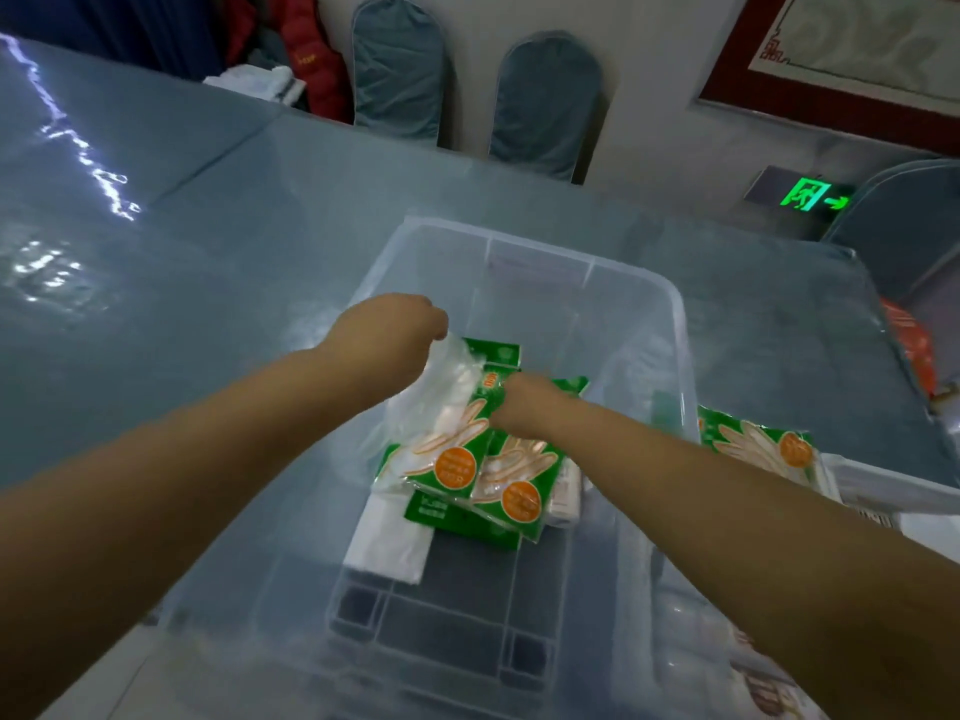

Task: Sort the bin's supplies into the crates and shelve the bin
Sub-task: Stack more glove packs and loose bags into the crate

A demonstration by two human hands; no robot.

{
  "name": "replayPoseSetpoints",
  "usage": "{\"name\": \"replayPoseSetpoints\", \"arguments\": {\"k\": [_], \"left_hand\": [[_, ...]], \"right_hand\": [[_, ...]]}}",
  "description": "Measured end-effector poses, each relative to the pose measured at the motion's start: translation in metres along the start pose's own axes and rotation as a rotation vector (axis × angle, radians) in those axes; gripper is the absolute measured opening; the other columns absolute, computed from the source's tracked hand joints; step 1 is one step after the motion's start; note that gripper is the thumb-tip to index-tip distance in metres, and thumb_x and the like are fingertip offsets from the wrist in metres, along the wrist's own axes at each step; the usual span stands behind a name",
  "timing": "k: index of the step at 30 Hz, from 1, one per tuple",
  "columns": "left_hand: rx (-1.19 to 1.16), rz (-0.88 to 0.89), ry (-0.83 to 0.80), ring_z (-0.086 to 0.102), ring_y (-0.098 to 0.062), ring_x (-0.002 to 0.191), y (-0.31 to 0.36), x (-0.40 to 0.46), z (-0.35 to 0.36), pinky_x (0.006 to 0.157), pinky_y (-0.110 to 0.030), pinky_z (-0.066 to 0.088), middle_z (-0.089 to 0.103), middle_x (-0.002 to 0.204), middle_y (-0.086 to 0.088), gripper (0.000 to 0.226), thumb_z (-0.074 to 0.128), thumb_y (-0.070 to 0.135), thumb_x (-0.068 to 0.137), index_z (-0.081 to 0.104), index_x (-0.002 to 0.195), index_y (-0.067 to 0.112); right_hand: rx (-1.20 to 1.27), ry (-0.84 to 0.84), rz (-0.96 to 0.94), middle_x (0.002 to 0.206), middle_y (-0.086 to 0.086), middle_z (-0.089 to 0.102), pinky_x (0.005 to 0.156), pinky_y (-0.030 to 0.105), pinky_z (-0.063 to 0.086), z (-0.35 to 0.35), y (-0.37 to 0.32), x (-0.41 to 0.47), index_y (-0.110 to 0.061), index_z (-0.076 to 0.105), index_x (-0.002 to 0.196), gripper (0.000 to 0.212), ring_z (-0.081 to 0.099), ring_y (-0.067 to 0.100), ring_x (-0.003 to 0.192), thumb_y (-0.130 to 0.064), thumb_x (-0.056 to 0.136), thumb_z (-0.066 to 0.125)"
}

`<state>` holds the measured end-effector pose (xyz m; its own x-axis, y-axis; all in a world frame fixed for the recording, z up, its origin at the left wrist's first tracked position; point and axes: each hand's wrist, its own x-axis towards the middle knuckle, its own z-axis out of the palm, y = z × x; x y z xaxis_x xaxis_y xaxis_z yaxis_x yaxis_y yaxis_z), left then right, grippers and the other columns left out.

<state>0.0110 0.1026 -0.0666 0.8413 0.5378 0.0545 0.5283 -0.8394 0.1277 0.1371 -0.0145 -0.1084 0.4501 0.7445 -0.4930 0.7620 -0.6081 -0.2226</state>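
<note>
A clear plastic bin [675, 314] stands on the table in front of me. Inside it lie several green glove packets [511, 491] with orange round labels, and a flat white packet [387, 548] beneath them. My left hand [387, 337] reaches into the bin and is shut on the top of a green glove packet [441, 449] and its clear wrapping. My right hand [524, 402] is shut on the same pile of packets from the right. Another green glove packet [763, 449] lies outside the bin's right wall, in a white crate [893, 493].
The table [208, 252] wears a blue cloth under shiny clear film. Two blue-covered chairs [400, 70] stand at the far edge, a third chair [904, 226] at the right. An orange bag [909, 345] sits at the right edge. A green exit sign [810, 197] glows low on the wall.
</note>
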Motion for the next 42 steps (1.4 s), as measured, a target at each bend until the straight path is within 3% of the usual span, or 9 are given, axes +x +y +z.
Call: {"name": "replayPoseSetpoints", "arguments": {"k": [3,7,11,20,26,30,35,39,42], "left_hand": [[0.140,0.165,0.207,0.058,-0.026,0.098,-0.017,0.006,-0.011,0.070,-0.034,0.043,0.068,0.099,0.000,0.031,0.051,0.006,0.082,0.065,0.103,0.023],[0.009,0.069,0.269,0.053,-0.028,0.105,-0.048,0.015,-0.027,0.085,-0.039,0.043,0.069,0.106,-0.004,0.033,0.047,0.006,0.085,0.066,0.108,0.021],[-0.121,0.017,0.205,0.051,-0.027,0.108,-0.052,0.011,-0.026,0.079,-0.038,0.043,0.067,0.111,-0.003,0.033,0.042,0.011,0.089,0.066,0.107,0.022],[-0.108,0.050,0.222,0.043,-0.022,0.113,-0.045,0.000,-0.012,0.078,-0.032,0.043,0.067,0.110,0.003,0.029,0.045,0.011,0.091,0.068,0.107,0.018],[-0.046,0.087,0.192,0.044,-0.023,0.115,-0.044,0.002,-0.018,0.091,-0.034,0.038,0.068,0.110,-0.001,0.028,0.050,0.011,0.087,0.067,0.109,0.017],[-0.063,0.069,0.076,0.038,-0.026,0.129,-0.029,0.006,-0.023,0.102,-0.036,0.035,0.065,0.114,-0.009,0.034,0.055,0.026,0.085,0.061,0.115,0.011],[-0.477,-0.099,-0.113,0.054,-0.029,0.112,0.009,0.011,-0.035,0.089,-0.035,0.043,0.055,0.129,-0.008,0.055,0.056,0.040,0.086,0.042,0.132,0.015],[-0.933,-0.154,-0.096,0.061,-0.023,0.080,0.052,0.014,-0.049,0.072,-0.034,0.050,0.064,0.099,-0.009,0.031,0.062,0.036,0.083,0.058,0.103,0.012],[-1.255,-0.176,-0.103,0.067,-0.035,0.084,0.086,0.011,-0.059,0.082,-0.048,0.055,0.069,0.098,-0.018,0.026,0.067,0.025,0.080,0.063,0.099,0.007]], "right_hand": [[0.225,-0.011,0.138,0.112,0.020,0.059,0.076,0.032,0.044,0.025,-0.011,0.017,0.002,0.054,0.113,0.032,0.057,0.033,0.105,-0.016,0.088,0.056],[0.785,0.171,0.358,0.096,0.012,0.059,0.058,0.025,0.042,0.046,-0.027,0.030,-0.003,0.045,0.110,0.042,0.056,0.021,0.075,-0.019,0.080,0.069],[1.165,0.291,0.530,0.116,0.016,0.059,0.085,0.042,0.051,0.052,-0.038,0.043,-0.002,0.045,0.123,0.067,0.059,0.036,0.099,-0.028,0.071,0.078],[1.014,0.324,0.547,0.067,0.005,0.055,0.068,0.035,0.053,0.053,-0.048,0.057,-0.013,0.045,0.060,0.035,0.057,0.025,0.061,-0.023,0.068,0.077],[0.898,0.394,0.456,0.064,0.003,0.056,0.049,0.024,0.044,0.020,-0.030,0.028,-0.015,0.048,0.062,0.031,0.055,0.018,0.056,-0.027,0.067,0.077],[1.017,0.502,0.385,0.071,0.009,0.067,0.063,0.037,0.058,-0.017,-0.014,-0.013,-0.013,0.059,0.066,0.022,0.067,0.025,0.061,-0.020,0.064,0.080],[1.191,0.595,0.270,0.077,0.011,0.072,0.067,0.043,0.060,-0.052,0.004,-0.070,-0.012,0.065,0.078,0.020,0.070,0.028,0.064,-0.012,0.066,0.080],[1.309,0.694,0.238,0.065,0.007,0.070,0.043,0.026,0.053,-0.068,0.028,-0.112,-0.010,0.065,0.077,0.020,0.068,0.018,0.049,-0.008,0.065,0.081],[1.380,0.736,0.225,0.056,0.003,0.066,0.034,0.017,0.043,-0.073,0.049,-0.134,-0.010,0.064,0.074,0.020,0.062,0.013,0.038,-0.006,0.065,0.081]]}}
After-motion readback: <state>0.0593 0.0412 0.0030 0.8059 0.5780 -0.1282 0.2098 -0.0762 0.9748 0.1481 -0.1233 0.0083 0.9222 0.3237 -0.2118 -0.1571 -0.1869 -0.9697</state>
